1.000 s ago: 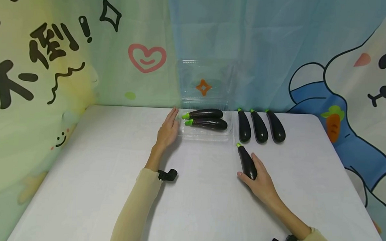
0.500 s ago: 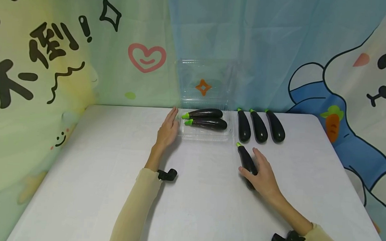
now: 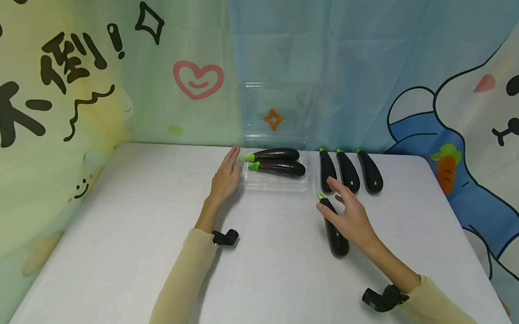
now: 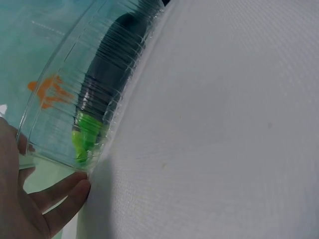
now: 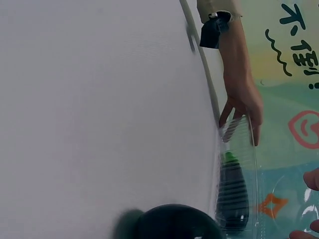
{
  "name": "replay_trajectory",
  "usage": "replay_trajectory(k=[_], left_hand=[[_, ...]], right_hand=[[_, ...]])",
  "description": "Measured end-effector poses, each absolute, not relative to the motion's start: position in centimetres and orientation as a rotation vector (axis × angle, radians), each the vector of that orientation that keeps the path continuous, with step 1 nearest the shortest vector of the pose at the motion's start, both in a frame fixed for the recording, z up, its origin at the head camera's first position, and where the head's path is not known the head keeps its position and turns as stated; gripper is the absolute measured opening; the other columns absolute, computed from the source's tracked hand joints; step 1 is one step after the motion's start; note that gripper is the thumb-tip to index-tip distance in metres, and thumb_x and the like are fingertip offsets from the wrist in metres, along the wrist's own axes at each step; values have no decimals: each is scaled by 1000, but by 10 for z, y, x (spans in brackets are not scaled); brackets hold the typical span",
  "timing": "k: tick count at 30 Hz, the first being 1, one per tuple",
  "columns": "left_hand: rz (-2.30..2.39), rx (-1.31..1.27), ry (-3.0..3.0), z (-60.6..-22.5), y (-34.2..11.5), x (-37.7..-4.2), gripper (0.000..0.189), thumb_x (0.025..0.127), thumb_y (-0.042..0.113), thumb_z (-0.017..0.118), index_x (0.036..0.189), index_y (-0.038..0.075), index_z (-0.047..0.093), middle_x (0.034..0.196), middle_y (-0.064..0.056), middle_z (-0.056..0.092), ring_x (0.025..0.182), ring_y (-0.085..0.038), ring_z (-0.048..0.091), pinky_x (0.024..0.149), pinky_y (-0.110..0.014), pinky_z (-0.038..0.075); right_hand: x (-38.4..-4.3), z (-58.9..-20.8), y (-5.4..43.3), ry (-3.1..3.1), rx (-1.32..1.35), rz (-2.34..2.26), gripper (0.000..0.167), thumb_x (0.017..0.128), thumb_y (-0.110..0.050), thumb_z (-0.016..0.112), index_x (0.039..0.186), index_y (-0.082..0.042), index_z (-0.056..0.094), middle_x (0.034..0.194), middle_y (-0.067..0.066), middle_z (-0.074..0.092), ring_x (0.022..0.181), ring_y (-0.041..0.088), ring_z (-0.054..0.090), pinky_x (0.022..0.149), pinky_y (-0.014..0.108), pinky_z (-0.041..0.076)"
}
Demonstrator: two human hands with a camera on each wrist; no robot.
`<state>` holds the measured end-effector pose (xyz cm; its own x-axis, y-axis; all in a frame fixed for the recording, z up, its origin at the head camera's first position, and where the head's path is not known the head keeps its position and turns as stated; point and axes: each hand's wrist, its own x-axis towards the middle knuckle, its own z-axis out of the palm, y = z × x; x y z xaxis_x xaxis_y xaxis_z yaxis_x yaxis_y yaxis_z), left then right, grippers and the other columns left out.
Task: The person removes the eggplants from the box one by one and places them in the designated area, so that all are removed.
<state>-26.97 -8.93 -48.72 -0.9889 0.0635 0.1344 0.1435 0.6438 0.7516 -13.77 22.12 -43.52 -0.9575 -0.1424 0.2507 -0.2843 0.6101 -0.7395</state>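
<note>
Two dark eggplants with bright green stems lie side by side in a clear plastic box, its lid raised behind. Straight fingers of my left hand rest along the box's left side; in the left wrist view the fingertips are right at its lower corner. A single eggplant lies on the table below the row at right. Over its upper half, my right hand is spread with thumb and fingers apart, partly covering it. The rounded end of that eggplant fills the bottom of the right wrist view.
Three more eggplants stand in a row right of the box, stems toward the back edge. A white cloth covers the table. A printed curtain hangs right behind it, close to the raised lid.
My right hand has loosened from the single eggplant and moved up and forward over its upper half. That eggplant has stayed on the table. My left hand has kept its place at the box.
</note>
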Motion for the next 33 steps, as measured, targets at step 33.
replay_trajectory(k=[33], left_hand=[[-1256,-185,-2777,-487,-90,-269,54,99,22,30,153,17,31,162,5,25,147,-24,31,109,-61,35]], right_hand=[[-246,-415,173,-2901,995,1071,55,91,-21,67,140,-4,50,143,17,51,133,35,48,107,53,41]])
